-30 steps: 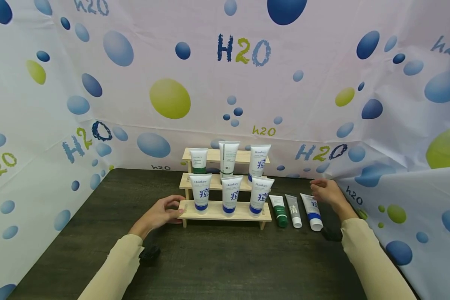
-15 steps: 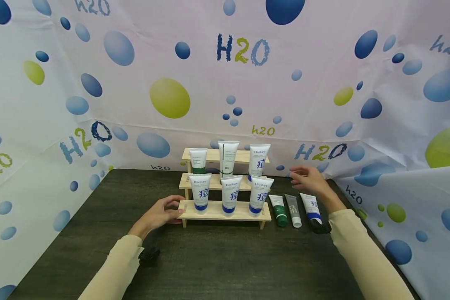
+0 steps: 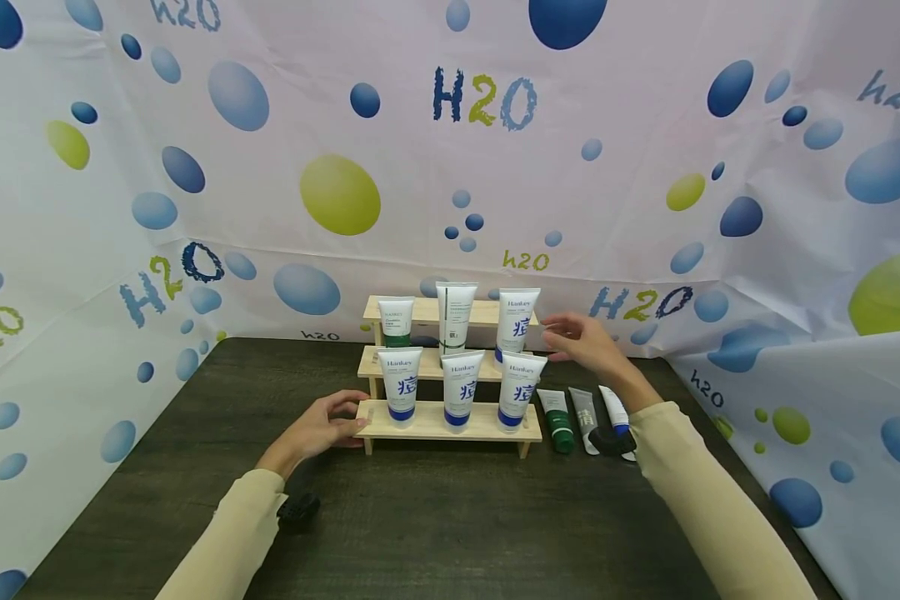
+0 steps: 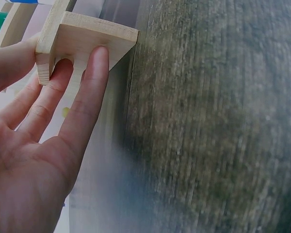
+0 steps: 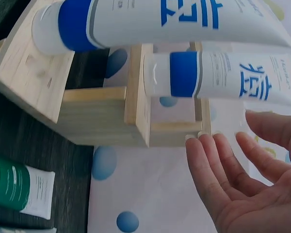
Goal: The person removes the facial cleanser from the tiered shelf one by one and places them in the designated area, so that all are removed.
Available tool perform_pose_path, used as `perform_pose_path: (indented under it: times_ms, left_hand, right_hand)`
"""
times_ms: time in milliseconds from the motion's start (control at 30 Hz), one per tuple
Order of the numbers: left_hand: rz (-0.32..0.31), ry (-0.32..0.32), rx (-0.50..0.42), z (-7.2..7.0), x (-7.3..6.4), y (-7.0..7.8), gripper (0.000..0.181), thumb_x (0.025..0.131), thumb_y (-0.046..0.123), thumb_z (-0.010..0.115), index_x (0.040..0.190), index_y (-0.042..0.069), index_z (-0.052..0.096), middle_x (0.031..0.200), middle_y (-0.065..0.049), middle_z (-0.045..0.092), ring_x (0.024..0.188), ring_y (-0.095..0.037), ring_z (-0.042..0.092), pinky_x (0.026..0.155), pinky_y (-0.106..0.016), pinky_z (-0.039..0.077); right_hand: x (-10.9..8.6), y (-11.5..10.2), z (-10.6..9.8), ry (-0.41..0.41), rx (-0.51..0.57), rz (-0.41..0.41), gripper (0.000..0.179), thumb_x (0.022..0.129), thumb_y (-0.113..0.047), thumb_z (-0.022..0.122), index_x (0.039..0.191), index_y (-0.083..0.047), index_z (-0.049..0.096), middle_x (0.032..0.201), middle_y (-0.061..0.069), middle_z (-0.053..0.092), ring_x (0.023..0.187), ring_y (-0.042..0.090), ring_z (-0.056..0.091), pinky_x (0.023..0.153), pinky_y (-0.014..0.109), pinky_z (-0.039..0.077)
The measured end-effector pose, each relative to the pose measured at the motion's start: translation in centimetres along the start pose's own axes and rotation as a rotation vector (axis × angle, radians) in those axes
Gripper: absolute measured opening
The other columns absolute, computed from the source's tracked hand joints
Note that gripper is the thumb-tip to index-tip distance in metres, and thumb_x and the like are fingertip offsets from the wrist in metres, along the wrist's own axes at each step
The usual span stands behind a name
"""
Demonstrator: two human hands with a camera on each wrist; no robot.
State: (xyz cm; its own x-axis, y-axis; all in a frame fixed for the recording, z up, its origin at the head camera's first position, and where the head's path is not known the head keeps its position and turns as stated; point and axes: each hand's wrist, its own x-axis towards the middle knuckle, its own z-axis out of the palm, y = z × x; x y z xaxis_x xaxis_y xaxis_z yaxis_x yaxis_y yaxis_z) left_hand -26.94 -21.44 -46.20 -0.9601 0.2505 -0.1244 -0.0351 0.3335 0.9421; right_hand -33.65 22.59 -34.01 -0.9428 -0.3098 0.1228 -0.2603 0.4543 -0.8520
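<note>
A light wooden three-tier display rack [image 3: 420, 425] stands on the dark table, bearing several upright cosmetic tubes. At its left end my left hand [image 3: 321, 429] holds the bottom shelf; the left wrist view shows the thumb [image 4: 14, 65] at the board's edge and fingertips against the end panel. My right hand [image 3: 581, 340], fingers spread and holding nothing, is at the rack's upper right end. Nearest to it is a white tube with a blue cap [image 3: 516, 321] on the middle shelf. In the right wrist view the fingertips are close to the top tier's end; contact is unclear.
Right of the rack lie a green-and-white tube [image 3: 557, 417], a grey tube [image 3: 583, 417] and a white-and-blue tube [image 3: 615, 408], the last partly hidden by my right wrist's dark camera [image 3: 611, 440]. A printed curtain [image 3: 450, 192] hangs behind the table.
My right hand has moved left, from above the lying white-and-blue tube to the rack's upper right end. My left hand and the rack have stayed in place.
</note>
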Motion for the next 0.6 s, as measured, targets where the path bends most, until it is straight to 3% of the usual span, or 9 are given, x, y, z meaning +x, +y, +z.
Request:
perform_pose_path:
  times_ms: [267,600]
  left_hand:
    - [-0.009,-0.006,0.0,-0.1,0.0,0.1,0.059,0.099,0.013,0.069,0.152,0.002,0.044,0.128,-0.022,0.058,0.099,-0.02,0.07,0.088,-0.042,0.066]
    - [-0.025,-0.003,-0.005,-0.1,0.0,0.0,0.059,0.099,0.014,0.07,0.151,0.002,0.044,0.128,-0.022,0.059,0.1,-0.021,0.071,0.089,-0.041,0.066]
  right_hand:
    - [1.0,-0.6,1.3,-0.019,0.038,-0.015,0.057,0.101,-0.02,0.069,0.147,0.004,0.048,0.143,0.031,0.056,0.125,0.044,0.062,0.099,0.043,0.062]
    - [1.8,-0.5,2.6,-0.019,0.01,-0.037,0.058,0.1,-0.02,0.07,0.147,0.005,0.047,0.143,0.031,0.055,0.127,0.045,0.06,0.102,0.044,0.061]
